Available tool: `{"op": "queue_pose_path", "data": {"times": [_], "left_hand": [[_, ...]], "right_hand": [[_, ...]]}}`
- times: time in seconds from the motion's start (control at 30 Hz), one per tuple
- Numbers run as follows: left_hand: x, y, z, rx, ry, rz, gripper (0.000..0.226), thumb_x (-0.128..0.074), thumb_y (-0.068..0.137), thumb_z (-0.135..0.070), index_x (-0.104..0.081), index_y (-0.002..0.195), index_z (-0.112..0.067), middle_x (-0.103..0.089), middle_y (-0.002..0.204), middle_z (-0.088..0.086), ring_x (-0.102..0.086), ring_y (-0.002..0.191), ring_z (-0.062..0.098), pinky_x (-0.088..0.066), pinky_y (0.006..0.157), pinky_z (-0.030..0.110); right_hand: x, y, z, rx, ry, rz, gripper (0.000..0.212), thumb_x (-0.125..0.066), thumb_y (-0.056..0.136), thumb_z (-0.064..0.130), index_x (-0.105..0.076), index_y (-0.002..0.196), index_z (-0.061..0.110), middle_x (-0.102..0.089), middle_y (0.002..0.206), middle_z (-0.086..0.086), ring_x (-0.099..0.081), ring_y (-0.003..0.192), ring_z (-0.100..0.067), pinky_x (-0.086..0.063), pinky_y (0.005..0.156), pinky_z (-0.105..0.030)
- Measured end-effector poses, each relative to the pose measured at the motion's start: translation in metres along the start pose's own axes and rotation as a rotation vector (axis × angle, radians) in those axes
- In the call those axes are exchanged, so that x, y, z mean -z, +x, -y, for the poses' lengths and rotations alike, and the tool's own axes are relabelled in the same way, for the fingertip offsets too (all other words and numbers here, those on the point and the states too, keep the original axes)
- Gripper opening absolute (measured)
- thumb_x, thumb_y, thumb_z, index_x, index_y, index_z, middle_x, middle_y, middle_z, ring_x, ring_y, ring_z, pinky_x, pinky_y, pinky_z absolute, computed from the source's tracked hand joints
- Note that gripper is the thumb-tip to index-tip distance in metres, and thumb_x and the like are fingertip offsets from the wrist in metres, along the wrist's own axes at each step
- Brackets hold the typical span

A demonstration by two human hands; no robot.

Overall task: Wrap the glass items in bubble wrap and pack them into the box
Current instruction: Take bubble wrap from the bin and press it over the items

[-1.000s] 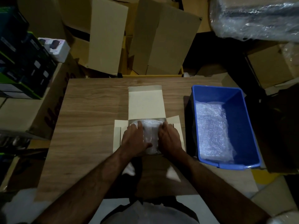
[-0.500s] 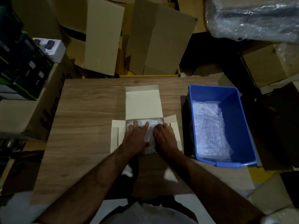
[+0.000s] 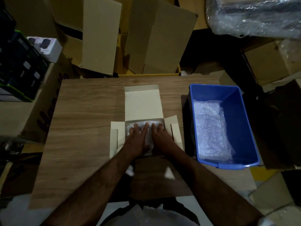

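Observation:
A small cream cardboard box (image 3: pixel 143 105) lies open on the wooden table, its lid flap folded back and side flaps spread. Inside it sits a bubble-wrapped item (image 3: pixel 148 141), mostly hidden under my hands. My left hand (image 3: pixel 136 139) presses flat on its left part with fingers straight. My right hand (image 3: pixel 161 137) presses flat on its right part, fingers stretched toward the box's far wall. The glass inside the wrap cannot be seen.
A blue plastic bin (image 3: pixel 244 115) holding bubble wrap (image 3: pixel 210 128) stands at the table's right side. Large cardboard cartons (image 3: pixel 156 43) are stacked behind the table (image 3: pixel 84 115), more boxes at left and right, and a plastic-covered bundle (image 3: pixel 254 15) at top right.
Both hands have slid forward and closer together over the wrapped item, pushing it down into the box. Fingers now reach the box's far wall.

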State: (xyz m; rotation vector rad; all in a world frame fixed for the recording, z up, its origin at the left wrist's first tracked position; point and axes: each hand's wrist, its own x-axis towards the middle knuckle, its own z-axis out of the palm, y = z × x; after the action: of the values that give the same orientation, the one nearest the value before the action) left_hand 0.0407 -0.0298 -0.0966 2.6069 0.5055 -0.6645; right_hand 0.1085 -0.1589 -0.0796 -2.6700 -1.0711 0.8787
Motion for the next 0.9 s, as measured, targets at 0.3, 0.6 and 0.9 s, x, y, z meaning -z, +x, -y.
{"op": "queue_pose_path", "data": {"times": [0.3,0.6,0.9], "left_hand": [[0.023,-0.027,0.006,-0.127,0.048,-0.034,0.093,-0.066,0.093,-0.042,-0.01,0.16,-0.01,-0.007,0.165,0.024,-0.015,0.151,0.042,-0.028,0.12,0.046],[0.038,-0.02,0.02,-0.17,0.528,-0.086,0.093,-0.072,0.076,-0.046,-0.03,0.151,-0.011,-0.047,0.141,0.014,-0.048,0.125,0.031,-0.032,0.106,0.043],[0.031,-0.007,0.028,-0.184,0.529,0.013,0.118,-0.075,0.078,-0.051,-0.003,0.159,-0.005,-0.028,0.158,0.024,-0.027,0.148,0.034,0.001,0.122,0.056]], "right_hand": [[0.018,0.002,0.0,-0.043,0.096,0.086,0.099,-0.066,0.094,0.018,0.007,0.159,0.004,0.001,0.16,-0.039,-0.028,0.145,-0.051,-0.036,0.112,-0.045],[-0.003,-0.003,0.009,-0.038,0.006,-0.072,0.1,-0.071,0.09,0.032,-0.002,0.162,0.023,-0.012,0.159,-0.036,-0.025,0.146,-0.048,-0.038,0.111,-0.051],[-0.001,-0.003,0.018,-0.082,-0.037,-0.024,0.099,-0.066,0.094,0.032,0.004,0.162,0.016,-0.002,0.16,-0.039,-0.015,0.149,-0.051,-0.025,0.119,-0.052]]}}
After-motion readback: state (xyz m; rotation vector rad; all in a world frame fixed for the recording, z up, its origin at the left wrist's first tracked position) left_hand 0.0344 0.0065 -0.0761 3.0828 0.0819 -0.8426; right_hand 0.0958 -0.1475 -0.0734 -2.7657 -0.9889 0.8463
